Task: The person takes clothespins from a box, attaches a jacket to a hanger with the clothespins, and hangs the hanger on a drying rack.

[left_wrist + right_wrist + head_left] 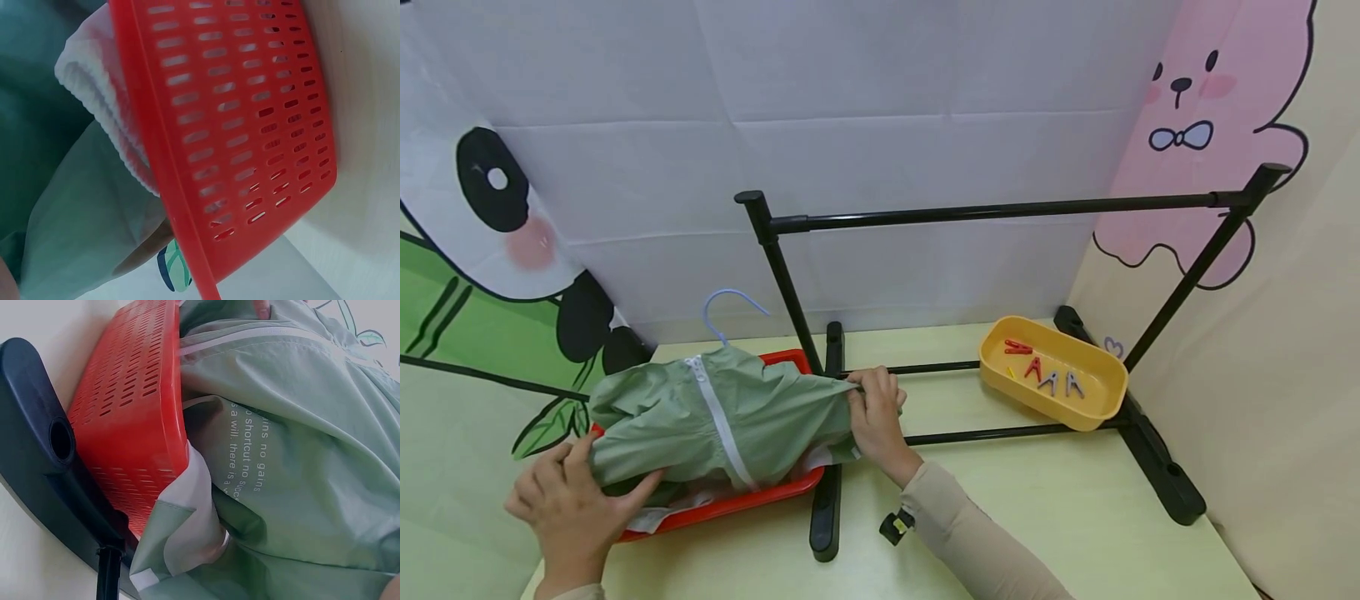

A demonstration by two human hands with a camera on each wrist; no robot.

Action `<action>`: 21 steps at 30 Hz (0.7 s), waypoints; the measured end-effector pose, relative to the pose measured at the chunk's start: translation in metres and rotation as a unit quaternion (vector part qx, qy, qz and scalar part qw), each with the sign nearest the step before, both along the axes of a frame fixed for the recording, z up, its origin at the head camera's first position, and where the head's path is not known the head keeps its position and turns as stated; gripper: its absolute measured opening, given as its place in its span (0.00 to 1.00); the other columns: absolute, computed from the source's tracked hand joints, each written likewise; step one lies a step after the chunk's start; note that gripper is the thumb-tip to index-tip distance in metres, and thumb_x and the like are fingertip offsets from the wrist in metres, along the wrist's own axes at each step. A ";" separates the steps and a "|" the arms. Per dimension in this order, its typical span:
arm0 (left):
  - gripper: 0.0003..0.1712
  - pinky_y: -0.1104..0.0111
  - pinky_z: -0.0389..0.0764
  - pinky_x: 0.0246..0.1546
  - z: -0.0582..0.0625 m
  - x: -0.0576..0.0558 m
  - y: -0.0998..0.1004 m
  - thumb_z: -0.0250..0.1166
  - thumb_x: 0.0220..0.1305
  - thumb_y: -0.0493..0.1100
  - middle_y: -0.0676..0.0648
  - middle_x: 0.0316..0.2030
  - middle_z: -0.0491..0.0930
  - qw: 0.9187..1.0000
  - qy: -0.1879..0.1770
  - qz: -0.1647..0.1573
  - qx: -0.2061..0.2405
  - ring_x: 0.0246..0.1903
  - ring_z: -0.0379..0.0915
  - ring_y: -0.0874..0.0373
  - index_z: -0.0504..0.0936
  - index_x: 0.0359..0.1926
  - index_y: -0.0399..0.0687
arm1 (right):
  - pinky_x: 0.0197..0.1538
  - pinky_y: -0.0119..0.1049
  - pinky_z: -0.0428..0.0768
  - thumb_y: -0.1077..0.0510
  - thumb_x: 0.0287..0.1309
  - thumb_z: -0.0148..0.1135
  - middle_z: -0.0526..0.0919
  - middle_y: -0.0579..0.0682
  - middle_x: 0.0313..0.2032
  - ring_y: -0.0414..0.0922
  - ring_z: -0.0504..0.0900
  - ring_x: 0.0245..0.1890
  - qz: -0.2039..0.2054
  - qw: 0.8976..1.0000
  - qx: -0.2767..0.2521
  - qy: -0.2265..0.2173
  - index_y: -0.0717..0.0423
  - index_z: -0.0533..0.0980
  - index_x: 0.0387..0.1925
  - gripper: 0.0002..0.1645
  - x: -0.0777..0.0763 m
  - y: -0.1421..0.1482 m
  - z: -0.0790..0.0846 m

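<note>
A light green jacket (760, 408) with a white zipper lies over the red basket (722, 506), and a blue hanger's hook (711, 312) sticks up from its far side. My left hand (576, 492) holds the jacket's left end, thumb in front and fingers partly hidden behind the cloth. At the opposite end, my right hand (877, 417) pinches a gathered edge, pulling the fabric taut toward the right. White lettering shows on the cloth (250, 450) in the right wrist view. Pale, ribbed cloth (94, 75) hangs at the basket rim in the left wrist view.
A black rack (985, 214) stands behind and right of the basket, its left foot (825, 517) close beside the basket. Across the rack's lower bars sits a yellow tray (1105, 408) with several small red and grey clips (1049, 383). Printed cloth walls surround the table.
</note>
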State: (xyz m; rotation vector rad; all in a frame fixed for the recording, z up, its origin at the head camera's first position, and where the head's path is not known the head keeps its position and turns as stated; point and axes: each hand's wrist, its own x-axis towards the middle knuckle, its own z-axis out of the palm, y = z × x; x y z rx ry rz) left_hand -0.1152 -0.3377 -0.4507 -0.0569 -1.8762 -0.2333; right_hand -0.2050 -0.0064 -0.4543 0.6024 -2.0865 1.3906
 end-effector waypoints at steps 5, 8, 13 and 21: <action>0.55 0.41 0.44 0.35 -0.006 0.000 -0.002 0.45 0.52 0.86 0.28 0.43 0.64 1.000 -0.010 0.000 -0.002 0.40 0.53 0.29 0.69 0.50 0.37 | 0.45 0.46 0.51 0.67 0.66 0.54 0.69 0.53 0.36 0.49 0.63 0.39 0.001 1.000 -0.005 -0.012 0.57 0.73 0.42 0.05 0.000 0.000 -0.003; 0.55 0.41 0.45 0.35 -0.008 0.000 -0.002 0.46 0.52 0.85 0.28 0.43 0.64 1.000 -0.011 -0.002 -0.003 0.40 0.53 0.29 0.69 0.52 0.37 | 0.45 0.46 0.51 0.66 0.66 0.54 0.69 0.53 0.36 0.50 0.63 0.39 0.001 1.000 -0.005 -0.018 0.57 0.73 0.43 0.06 0.000 0.001 -0.005; 0.55 0.41 0.45 0.36 -0.010 0.000 -0.001 0.46 0.53 0.85 0.28 0.42 0.64 1.000 -0.013 -0.008 -0.002 0.39 0.52 0.29 0.69 0.53 0.38 | 0.45 0.46 0.52 0.66 0.66 0.55 0.69 0.54 0.36 0.51 0.63 0.39 0.000 1.000 -0.006 -0.019 0.57 0.74 0.43 0.06 0.000 0.001 -0.007; 0.56 0.40 0.46 0.39 -0.018 0.002 -0.011 0.46 0.53 0.85 0.29 0.46 0.60 0.997 -0.079 -0.021 -0.006 0.45 0.52 0.28 0.64 0.56 0.37 | 0.44 0.46 0.50 0.65 0.68 0.54 0.68 0.51 0.35 0.49 0.62 0.38 0.006 1.000 -0.014 -0.023 0.56 0.75 0.44 0.07 0.000 0.004 -0.010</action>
